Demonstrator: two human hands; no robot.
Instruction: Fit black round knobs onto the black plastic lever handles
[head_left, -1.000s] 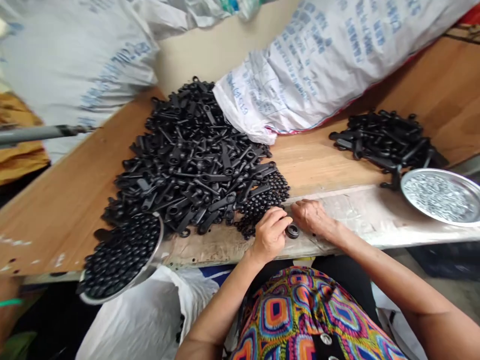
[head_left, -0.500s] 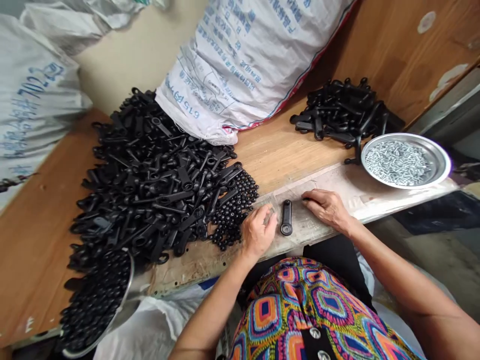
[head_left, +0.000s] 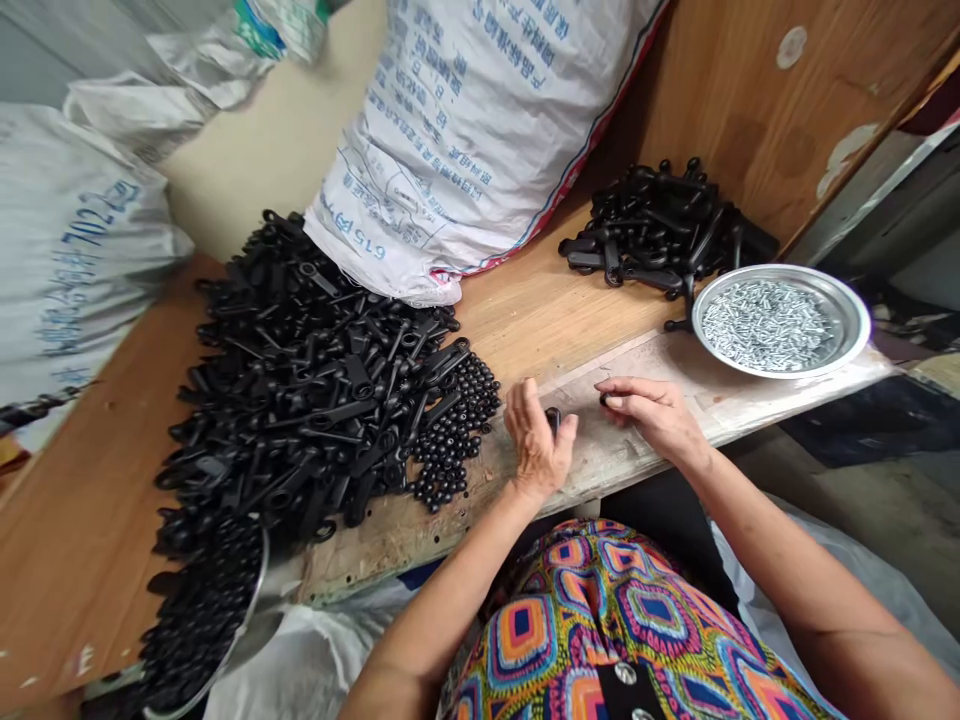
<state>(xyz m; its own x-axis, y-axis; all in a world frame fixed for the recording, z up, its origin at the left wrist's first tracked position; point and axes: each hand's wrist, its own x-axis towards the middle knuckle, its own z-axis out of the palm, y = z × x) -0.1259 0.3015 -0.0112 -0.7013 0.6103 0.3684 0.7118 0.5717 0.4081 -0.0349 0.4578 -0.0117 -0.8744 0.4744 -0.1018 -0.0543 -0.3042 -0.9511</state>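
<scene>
My left hand [head_left: 536,445] is closed around a black window-crank handle [head_left: 553,418] at the table's front edge. Only the handle's far end shows between the thumb and fingers; the palm hides the rest. To the right, my right hand [head_left: 656,415] pinches a small black knob [head_left: 604,399] between thumb and fingertips, a short way from the crank handle. Many loose black knobs [head_left: 454,430] lie left of my left hand, against a large heap of black crank handles [head_left: 300,370].
A metal bowl of silver screws [head_left: 780,373] stands at the right front. Behind it is a smaller pile of black cranks [head_left: 660,225]. A white printed sack [head_left: 480,150] leans over the table's back. More knobs [head_left: 202,610] fill a container at the lower left.
My left hand has moved right and closed over the crank handle, which lay on the table between the hands. My right hand still pinches the knob. The camera view has shifted slightly.
</scene>
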